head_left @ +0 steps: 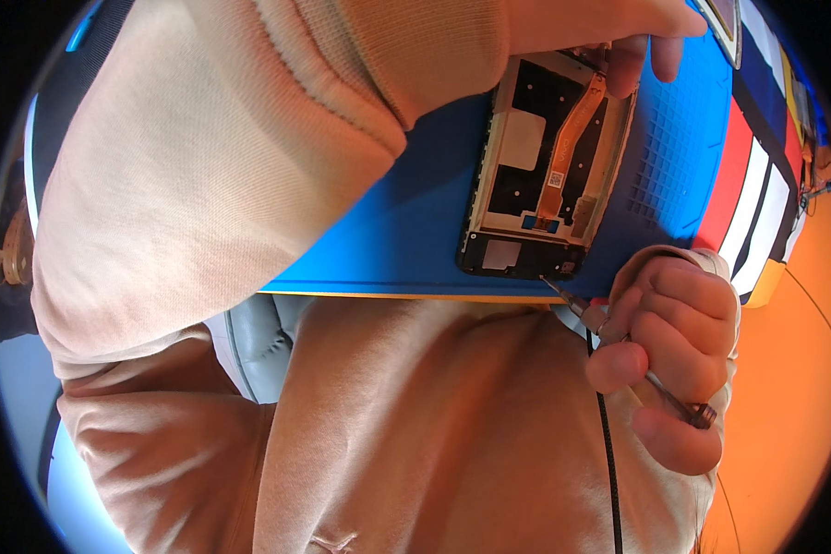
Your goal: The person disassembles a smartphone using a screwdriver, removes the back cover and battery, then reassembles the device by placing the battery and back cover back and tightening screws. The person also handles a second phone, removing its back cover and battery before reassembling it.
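Note:
An opened phone frame (517, 185) with its inside facing up lies on the blue mat. An orange ribbon cable (563, 148) runs along it. My left hand (619, 37) reaches in from the left over the frame's far end, its bent fingers around the far right corner. The top edge of the picture cuts off part of that hand. My right hand (679, 342) is closed around a slim pen-shaped metal tool (586, 314) with a knurled collar. Its thin tip meets the black near edge of the frame. I cannot tell whether that tip is a blade or a driver bit.
The blue work mat (379, 231) has a raised grid to the right of the frame. Part of another flat, framed device (725, 28) shows at the top right. A black cord (609, 462) hangs down in front of my body, and the floor at the right is orange.

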Demonstrator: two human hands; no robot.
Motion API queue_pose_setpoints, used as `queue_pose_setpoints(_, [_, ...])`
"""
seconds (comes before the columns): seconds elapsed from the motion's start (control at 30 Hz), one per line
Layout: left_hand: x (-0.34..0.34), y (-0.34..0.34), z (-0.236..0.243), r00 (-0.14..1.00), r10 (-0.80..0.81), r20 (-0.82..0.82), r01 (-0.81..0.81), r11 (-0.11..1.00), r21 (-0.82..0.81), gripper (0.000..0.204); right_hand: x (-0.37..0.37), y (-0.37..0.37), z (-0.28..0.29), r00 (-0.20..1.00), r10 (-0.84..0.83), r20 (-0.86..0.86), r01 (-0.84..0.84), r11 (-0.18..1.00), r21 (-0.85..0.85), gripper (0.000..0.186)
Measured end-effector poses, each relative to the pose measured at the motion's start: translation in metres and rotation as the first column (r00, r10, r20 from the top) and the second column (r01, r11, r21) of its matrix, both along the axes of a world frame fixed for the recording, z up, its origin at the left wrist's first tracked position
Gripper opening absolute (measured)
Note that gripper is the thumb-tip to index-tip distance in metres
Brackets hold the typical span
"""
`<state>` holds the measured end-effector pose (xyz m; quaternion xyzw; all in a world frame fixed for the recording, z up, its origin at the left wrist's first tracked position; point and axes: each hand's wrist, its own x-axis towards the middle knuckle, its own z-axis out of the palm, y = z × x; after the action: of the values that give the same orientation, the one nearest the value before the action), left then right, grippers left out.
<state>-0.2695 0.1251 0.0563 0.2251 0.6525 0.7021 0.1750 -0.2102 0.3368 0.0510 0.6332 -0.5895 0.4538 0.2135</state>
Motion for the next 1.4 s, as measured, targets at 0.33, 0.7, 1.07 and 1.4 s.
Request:
queue_pose_setpoints(0.33, [-0.003,0.01,0.026,0.974,0.133,0.184,-0.073,0.95,-0.303,0.041,0.006,0.005,0.018,0.985,-0.129,0.116,0.098,0.965,0.244,0.035])
queue_pose_setpoints(0.7, [-0.003,0.002,-0.001,0.998,0.019,-0.064,-0.019,1.0,-0.004,0.041,-0.006,-0.007,0.012,0.958,-0.048,0.282,-0.031,0.962,0.27,0.029])
queue_pose_setpoints(1.07, [-0.012,0.004,-0.009,0.999,-0.027,-0.018,0.026,0.998,-0.06,0.041,-0.04,0.003,0.031,0.99,-0.12,0.069,0.077,0.894,0.442,0.015])
queue_pose_setpoints(1.4, [-0.011,0.009,-0.008,0.998,0.006,0.059,0.0,0.995,-0.1,0.035,-0.057,0.011,0.013,0.749,-0.444,0.492,0.52,0.854,-0.02,0.011])
